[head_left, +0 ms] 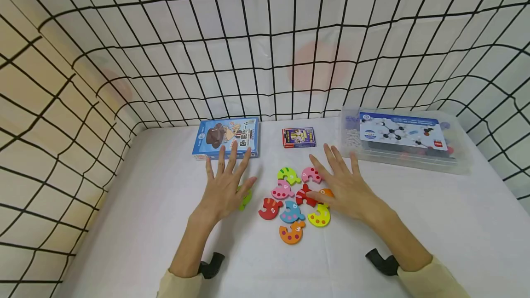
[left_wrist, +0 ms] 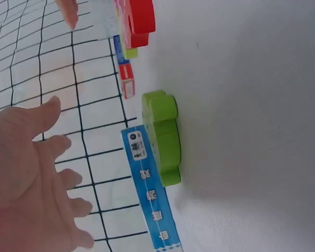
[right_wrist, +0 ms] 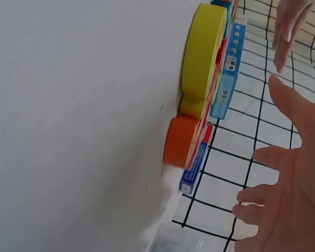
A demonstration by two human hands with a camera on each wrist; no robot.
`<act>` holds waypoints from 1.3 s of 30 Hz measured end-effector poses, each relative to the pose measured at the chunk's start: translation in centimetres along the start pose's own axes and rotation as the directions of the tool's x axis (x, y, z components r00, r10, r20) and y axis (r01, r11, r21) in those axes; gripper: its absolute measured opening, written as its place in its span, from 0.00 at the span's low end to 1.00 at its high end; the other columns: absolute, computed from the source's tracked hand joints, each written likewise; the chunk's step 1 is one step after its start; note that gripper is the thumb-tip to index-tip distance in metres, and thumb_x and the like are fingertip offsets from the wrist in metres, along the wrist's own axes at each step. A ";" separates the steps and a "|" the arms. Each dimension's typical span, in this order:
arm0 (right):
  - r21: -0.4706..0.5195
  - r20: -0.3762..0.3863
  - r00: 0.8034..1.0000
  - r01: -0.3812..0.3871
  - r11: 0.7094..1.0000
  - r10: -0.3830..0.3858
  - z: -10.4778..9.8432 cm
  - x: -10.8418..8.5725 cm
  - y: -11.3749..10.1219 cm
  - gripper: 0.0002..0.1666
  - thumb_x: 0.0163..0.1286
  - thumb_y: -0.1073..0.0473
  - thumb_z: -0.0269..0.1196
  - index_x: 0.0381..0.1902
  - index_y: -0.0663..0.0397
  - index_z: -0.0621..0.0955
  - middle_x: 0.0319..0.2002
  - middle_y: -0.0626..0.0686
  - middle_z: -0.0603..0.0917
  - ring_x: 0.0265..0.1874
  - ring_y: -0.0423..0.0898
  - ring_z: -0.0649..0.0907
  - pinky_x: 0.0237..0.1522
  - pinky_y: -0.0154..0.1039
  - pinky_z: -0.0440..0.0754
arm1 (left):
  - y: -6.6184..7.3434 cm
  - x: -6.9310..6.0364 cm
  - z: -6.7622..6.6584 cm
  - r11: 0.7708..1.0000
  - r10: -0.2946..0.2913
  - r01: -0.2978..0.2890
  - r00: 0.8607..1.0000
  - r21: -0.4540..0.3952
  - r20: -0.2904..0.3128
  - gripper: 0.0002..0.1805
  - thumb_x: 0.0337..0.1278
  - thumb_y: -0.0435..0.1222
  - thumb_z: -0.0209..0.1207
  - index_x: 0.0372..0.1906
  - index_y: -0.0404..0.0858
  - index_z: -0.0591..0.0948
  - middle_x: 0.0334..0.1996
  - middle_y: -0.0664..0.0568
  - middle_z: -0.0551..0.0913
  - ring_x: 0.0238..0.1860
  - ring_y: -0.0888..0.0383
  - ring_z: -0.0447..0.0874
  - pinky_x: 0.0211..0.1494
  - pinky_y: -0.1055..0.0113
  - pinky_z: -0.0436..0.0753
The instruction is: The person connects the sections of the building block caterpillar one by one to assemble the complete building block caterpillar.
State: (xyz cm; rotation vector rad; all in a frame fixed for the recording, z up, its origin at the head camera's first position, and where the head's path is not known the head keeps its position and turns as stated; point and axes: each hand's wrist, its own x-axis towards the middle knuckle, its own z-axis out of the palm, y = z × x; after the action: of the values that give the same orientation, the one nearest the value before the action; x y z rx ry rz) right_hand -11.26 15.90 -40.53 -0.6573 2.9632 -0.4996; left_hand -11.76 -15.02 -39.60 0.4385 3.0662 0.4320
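Several colourful numbered wooden pieces lie flat on the white table, among them a red one (head_left: 271,209), a blue one (head_left: 292,212) and a yellow one (head_left: 319,216). My left hand (head_left: 221,190) is spread, palm down, over a green piece (left_wrist: 164,137) that it partly covers in the head view. In the left wrist view a gap shows between that hand (left_wrist: 37,178) and the piece. My right hand (head_left: 352,192) is spread at the group's right side, its thumb over the red and orange pieces. The right wrist view shows the hand (right_wrist: 294,184) holding nothing.
Behind the pieces stand a blue game box (head_left: 227,138) at left, a small card box (head_left: 299,137) in the middle and a clear plastic case (head_left: 403,139) at right. A black wire grid (head_left: 271,36) borders the table (head_left: 136,224) at the back and sides.
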 end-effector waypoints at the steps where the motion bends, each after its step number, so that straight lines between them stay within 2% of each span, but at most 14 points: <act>1: 0.004 0.006 1.000 0.008 1.000 -0.008 0.0 0.1 -0.2 0.54 0.69 0.34 0.63 0.84 0.47 0.55 0.84 0.65 0.43 0.83 0.67 0.44 0.77 0.75 0.34 | -0.1 0.0 0.0 1.000 0.004 -0.004 1.000 -0.011 0.007 0.40 0.76 0.55 0.50 0.85 0.52 0.50 0.86 0.46 0.36 0.85 0.35 0.30 0.80 0.27 0.34; 4: 0.022 0.023 0.999 0.041 0.999 -0.042 0.3 0.6 -0.8 0.54 0.69 0.35 0.64 0.84 0.47 0.55 0.84 0.64 0.44 0.83 0.65 0.46 0.78 0.73 0.36 | -0.7 0.1 -0.3 0.997 0.021 -0.018 0.999 -0.071 0.050 0.39 0.77 0.53 0.51 0.84 0.52 0.50 0.86 0.45 0.36 0.84 0.34 0.31 0.81 0.29 0.36; 7: 0.075 0.032 0.995 0.094 0.993 -0.096 0.7 1.0 -1.7 0.53 0.69 0.37 0.65 0.83 0.47 0.58 0.84 0.63 0.48 0.83 0.64 0.50 0.80 0.71 0.40 | -1.6 0.1 -0.5 0.983 0.069 -0.051 0.993 -0.179 0.094 0.38 0.76 0.47 0.55 0.83 0.48 0.56 0.85 0.42 0.44 0.84 0.33 0.39 0.82 0.31 0.42; 11: 0.176 0.048 0.985 0.153 0.973 -0.163 1.4 1.6 -3.0 0.49 0.69 0.38 0.66 0.81 0.46 0.62 0.82 0.61 0.56 0.81 0.64 0.58 0.79 0.70 0.51 | -2.9 0.1 -0.8 0.929 0.138 -0.062 0.973 -0.366 0.185 0.38 0.69 0.39 0.64 0.80 0.44 0.64 0.82 0.42 0.57 0.83 0.38 0.51 0.80 0.37 0.59; 13: 0.225 0.055 0.980 0.173 0.959 -0.190 1.7 1.9 -3.7 0.47 0.70 0.40 0.67 0.80 0.45 0.65 0.80 0.59 0.63 0.79 0.63 0.63 0.76 0.71 0.59 | -3.5 0.2 -0.7 0.901 0.160 -0.048 0.961 -0.431 0.227 0.39 0.64 0.36 0.68 0.78 0.43 0.68 0.81 0.44 0.62 0.82 0.40 0.56 0.78 0.40 0.66; 15: 0.275 0.072 0.976 0.179 0.945 -0.206 2.1 2.3 -4.4 0.44 0.70 0.41 0.68 0.79 0.44 0.67 0.76 0.57 0.69 0.75 0.60 0.69 0.73 0.69 0.67 | -3.9 0.2 -0.6 0.884 0.163 -0.026 0.953 -0.467 0.256 0.41 0.59 0.34 0.72 0.77 0.44 0.70 0.79 0.44 0.65 0.82 0.40 0.58 0.76 0.43 0.71; 17: 0.320 0.097 0.973 0.170 0.932 -0.211 2.5 2.5 -4.9 0.43 0.69 0.43 0.69 0.78 0.43 0.69 0.71 0.54 0.74 0.69 0.55 0.74 0.68 0.64 0.74 | -4.3 0.2 -0.5 0.876 0.162 -0.011 0.949 -0.482 0.271 0.42 0.53 0.33 0.75 0.75 0.45 0.72 0.78 0.44 0.68 0.80 0.40 0.60 0.74 0.43 0.74; 20: 0.381 0.141 0.969 0.135 0.915 -0.201 3.0 2.9 -5.5 0.40 0.68 0.43 0.70 0.75 0.43 0.73 0.64 0.51 0.77 0.59 0.48 0.78 0.60 0.54 0.80 | -4.6 0.1 -0.5 0.874 0.150 0.008 0.947 -0.486 0.286 0.43 0.49 0.32 0.77 0.74 0.46 0.75 0.74 0.44 0.71 0.76 0.40 0.66 0.70 0.46 0.79; 24: 0.448 0.179 0.969 0.075 0.891 -0.172 3.5 3.2 -5.9 0.38 0.65 0.43 0.73 0.71 0.44 0.78 0.58 0.48 0.78 0.52 0.43 0.77 0.53 0.44 0.80 | -5.0 0.1 -0.4 0.871 0.157 0.008 0.943 -0.491 0.295 0.42 0.49 0.30 0.77 0.73 0.45 0.76 0.69 0.43 0.75 0.69 0.43 0.74 0.67 0.49 0.82; 28: 0.475 0.194 0.967 0.054 0.879 -0.164 3.8 3.4 -6.0 0.35 0.64 0.46 0.75 0.67 0.45 0.81 0.52 0.46 0.77 0.48 0.41 0.75 0.47 0.37 0.78 | -5.3 0.2 -0.1 0.868 0.178 -0.015 0.943 -0.497 0.283 0.41 0.49 0.29 0.76 0.72 0.43 0.77 0.64 0.43 0.77 0.64 0.47 0.76 0.64 0.53 0.84; 32: 0.467 0.202 0.966 0.048 0.883 -0.159 4.1 3.5 -6.2 0.32 0.62 0.49 0.77 0.64 0.44 0.84 0.49 0.45 0.77 0.46 0.41 0.75 0.45 0.36 0.77 | -5.4 0.3 0.2 0.866 0.175 -0.018 0.947 -0.499 0.269 0.39 0.48 0.28 0.77 0.70 0.43 0.79 0.58 0.44 0.78 0.57 0.50 0.78 0.59 0.58 0.87; 39: 0.389 0.137 0.981 0.077 0.918 -0.140 4.9 3.6 -6.8 0.31 0.57 0.48 0.80 0.58 0.47 0.87 0.44 0.44 0.76 0.43 0.40 0.74 0.42 0.34 0.74 | -5.7 0.4 0.6 0.865 0.138 0.005 0.959 -0.502 0.247 0.33 0.46 0.29 0.78 0.63 0.41 0.84 0.54 0.45 0.77 0.51 0.53 0.78 0.57 0.60 0.86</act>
State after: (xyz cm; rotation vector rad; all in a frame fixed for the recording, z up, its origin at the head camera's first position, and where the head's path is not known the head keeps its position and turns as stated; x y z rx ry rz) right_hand -11.19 7.10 -42.91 -0.7754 2.5778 -0.9528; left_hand -13.65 -19.96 -41.76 0.5262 2.5380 1.0361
